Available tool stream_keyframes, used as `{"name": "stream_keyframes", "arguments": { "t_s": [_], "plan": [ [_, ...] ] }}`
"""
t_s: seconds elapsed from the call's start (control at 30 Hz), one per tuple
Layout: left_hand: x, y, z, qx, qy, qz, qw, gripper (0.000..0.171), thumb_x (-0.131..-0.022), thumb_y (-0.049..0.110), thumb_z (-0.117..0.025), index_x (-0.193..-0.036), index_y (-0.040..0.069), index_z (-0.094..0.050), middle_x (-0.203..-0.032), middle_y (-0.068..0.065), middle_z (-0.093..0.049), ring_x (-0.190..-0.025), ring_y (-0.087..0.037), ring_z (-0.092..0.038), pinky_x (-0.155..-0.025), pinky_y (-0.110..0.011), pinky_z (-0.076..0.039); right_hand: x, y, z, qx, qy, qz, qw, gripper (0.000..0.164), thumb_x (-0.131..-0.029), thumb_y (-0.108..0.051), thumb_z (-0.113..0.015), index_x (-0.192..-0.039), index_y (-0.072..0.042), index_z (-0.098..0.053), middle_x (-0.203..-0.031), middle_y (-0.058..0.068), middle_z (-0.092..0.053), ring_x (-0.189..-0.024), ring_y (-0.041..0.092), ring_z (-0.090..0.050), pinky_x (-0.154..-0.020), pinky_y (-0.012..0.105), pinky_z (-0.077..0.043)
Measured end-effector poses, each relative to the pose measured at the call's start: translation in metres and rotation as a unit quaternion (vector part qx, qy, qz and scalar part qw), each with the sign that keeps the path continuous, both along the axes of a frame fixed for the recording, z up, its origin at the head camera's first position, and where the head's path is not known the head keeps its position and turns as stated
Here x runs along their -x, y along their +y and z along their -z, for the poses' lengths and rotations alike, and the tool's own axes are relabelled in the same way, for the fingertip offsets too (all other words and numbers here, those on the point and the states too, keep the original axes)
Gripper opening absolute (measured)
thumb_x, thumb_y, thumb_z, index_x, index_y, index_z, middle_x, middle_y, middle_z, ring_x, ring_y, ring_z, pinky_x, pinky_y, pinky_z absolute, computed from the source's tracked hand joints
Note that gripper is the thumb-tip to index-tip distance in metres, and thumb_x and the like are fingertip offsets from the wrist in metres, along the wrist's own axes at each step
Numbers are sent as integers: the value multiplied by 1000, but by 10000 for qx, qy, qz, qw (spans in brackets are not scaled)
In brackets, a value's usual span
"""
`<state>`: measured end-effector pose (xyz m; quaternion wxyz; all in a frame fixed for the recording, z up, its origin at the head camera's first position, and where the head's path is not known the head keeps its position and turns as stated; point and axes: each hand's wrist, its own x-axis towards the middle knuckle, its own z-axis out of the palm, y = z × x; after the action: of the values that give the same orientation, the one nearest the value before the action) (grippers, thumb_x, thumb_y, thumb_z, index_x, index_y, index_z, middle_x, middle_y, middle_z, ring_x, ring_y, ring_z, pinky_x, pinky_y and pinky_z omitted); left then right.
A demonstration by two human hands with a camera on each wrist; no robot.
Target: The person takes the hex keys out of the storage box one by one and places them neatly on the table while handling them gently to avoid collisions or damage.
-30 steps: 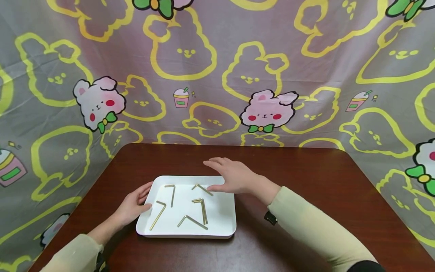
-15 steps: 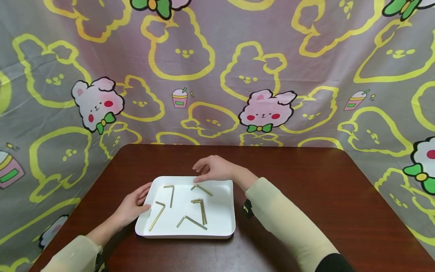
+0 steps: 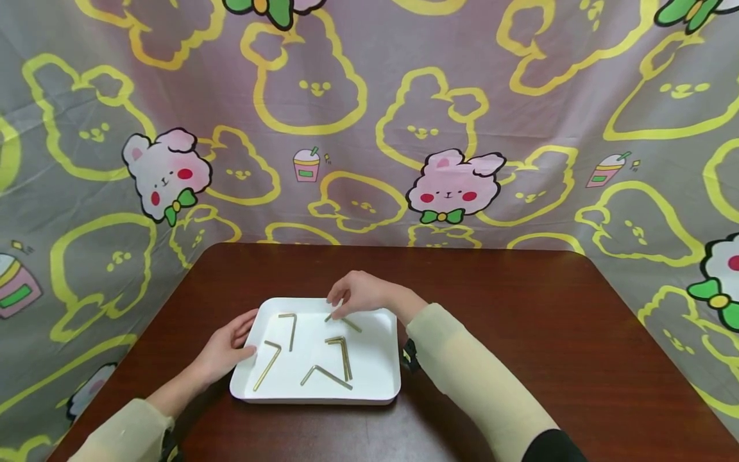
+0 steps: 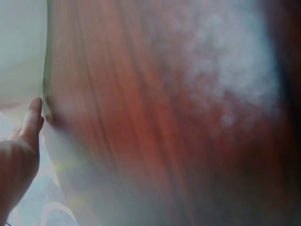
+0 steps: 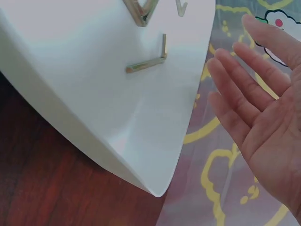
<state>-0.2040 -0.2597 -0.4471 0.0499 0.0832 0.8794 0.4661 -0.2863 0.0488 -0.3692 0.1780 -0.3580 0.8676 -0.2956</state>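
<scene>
a white tray [image 3: 375, 369] is set at the lower centre of the head frame, on a dark brown table [image 3: 508, 308]; its left rim is gripped by the left hand [image 3: 222, 350], the thumb being laid over the edge and the other fingers placed along the outer wall; in the left wrist frame that hand is shown at the lower left, and the tabletop is blurred; the right hand [image 3: 359, 294] is held over the tray's far rim, near the middle of the head frame; its fingers are released, bent loosely above an upper-right bent rod [image 3: 353, 325], which is partly covered by them; whether it is touched cannot be told there, but in the right wrist frame the fingers are seen extended and apart from the rods; in the tray an upper-left bent rod [image 3: 293, 333], a lower-left bent rod [image 3: 268, 368], a bottom bent rod [image 3: 333, 377] and, right of centre, a stack of bent rods [image 3: 346, 360] are also seen; pale sleeves [image 3: 473, 372] are worn; the upper frame is filled by a patterned cloth [image 3: 369, 38].
</scene>
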Motion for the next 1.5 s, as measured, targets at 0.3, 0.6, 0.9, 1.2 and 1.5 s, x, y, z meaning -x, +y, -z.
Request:
{"name": "stream_keyframes", "arguments": {
  "t_s": [0.3,0.6,0.9,1.2,1.5],
  "plan": [
    [-1,0,-2,70,24,46,10000,70,-86,-11,-63,-146,-11,-28,-144,-34,-36,-128,-45,-42,-98,-46,-40,0,-7,4,-279,29,-436,9987,26,-81,-11,-79,-105,-4,-74,-101,2,-72,-87,8,-63,-74,20,-50],
    [0,1,-2,62,-114,-15,9999,71,-87,-10,-63,-147,-10,-26,-145,-33,-35,-129,-45,-42,-98,-45,-39,-7,-21,11,-816,-10,-183,9965,15,-79,-12,-80,-94,-10,-77,-85,-8,-68,-81,6,-57,-71,21,-48],
    [0,1,-2,60,-31,-9,10000,70,-86,-11,-63,-146,-10,-28,-144,-33,-36,-128,-45,-43,-98,-46,-39,-8,-23,19,-1011,38,-230,9946,5,-80,-11,-79,-78,-14,-76,-72,-11,-64,-68,5,-53,-62,18,-46],
    [1,-1,1,33,-33,13,10000,70,-86,-11,-62,-146,-11,-27,-145,-33,-35,-128,-45,-42,-98,-46,-39,-4,-23,26,-1038,-74,-251,9943,8,-79,-6,-79,-77,-13,-78,-81,-11,-68,-68,4,-52,-60,17,-45],
    [2,-2,1,-33,-31,40,10000,70,-86,-12,-62,-147,-10,-27,-145,-33,-35,-128,-45,-42,-97,-46,-40,-8,-29,27,-1396,-6,-96,9902,14,-78,-1,-78,-75,-15,-77,-71,-10,-65,-62,6,-50,-54,18,-43]
  ]
}}
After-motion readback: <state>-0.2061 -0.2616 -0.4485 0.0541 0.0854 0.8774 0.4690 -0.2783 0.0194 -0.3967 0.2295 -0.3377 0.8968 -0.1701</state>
